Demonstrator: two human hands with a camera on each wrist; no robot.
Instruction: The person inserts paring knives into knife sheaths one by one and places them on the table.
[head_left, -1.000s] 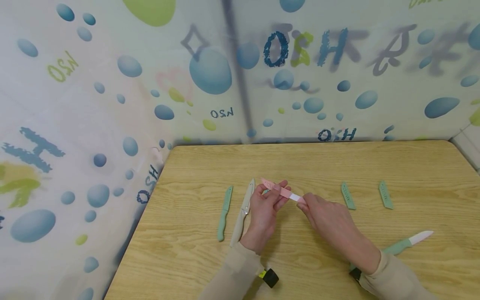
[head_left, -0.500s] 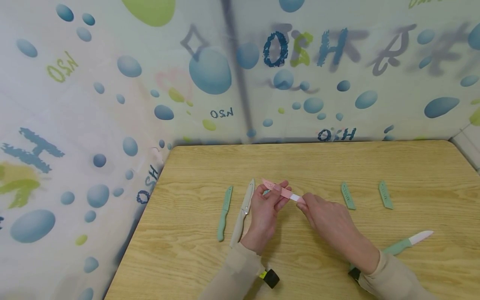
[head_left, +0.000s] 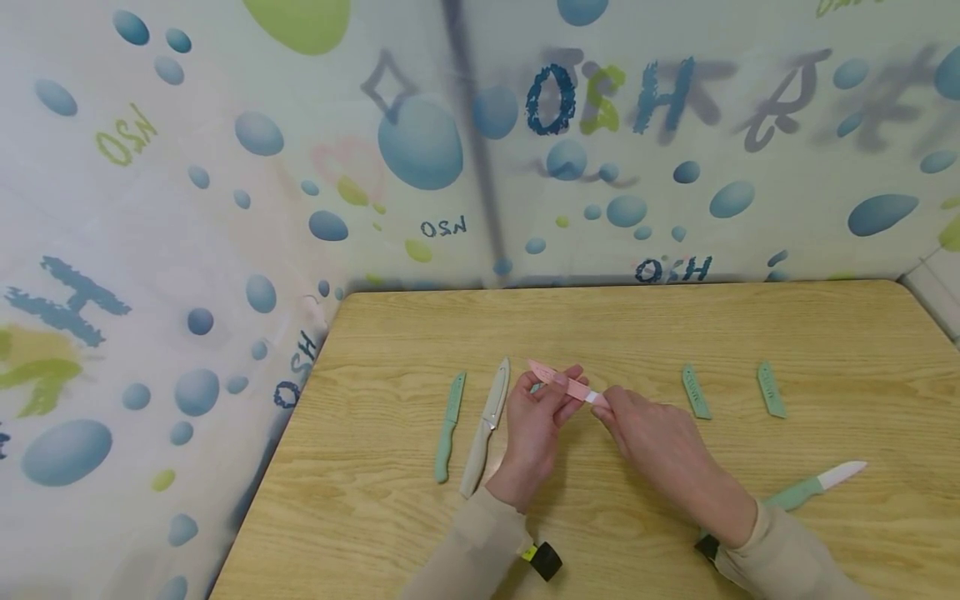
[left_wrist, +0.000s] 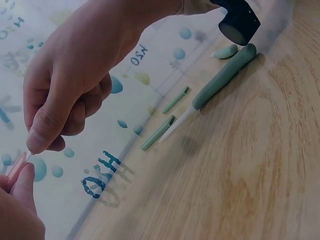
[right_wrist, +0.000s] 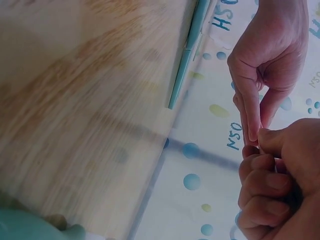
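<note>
In the head view my left hand pinches a pink blade sheath between thumb and fingers, its pointed end up and to the left. My right hand grips the pink handle of a small knife, mostly hidden in the fist. A short stretch of white blade shows between sheath and handle; the rest is inside the sheath. From the left wrist, the pink sheath sits at the left fingertips, close below the right hand. The right wrist view has both hands almost meeting, the knife largely covered.
Left of the hands lie a green knife and a longer beige knife, both sheathed. Two green sheaths lie right of the hands on the wooden table. Near the right forearm is a green-handled knife with bare white blade.
The left hand has moved slightly right with the sheath, toward the right hand. Less white blade shows than before. The right hand has stayed nearly still.
</note>
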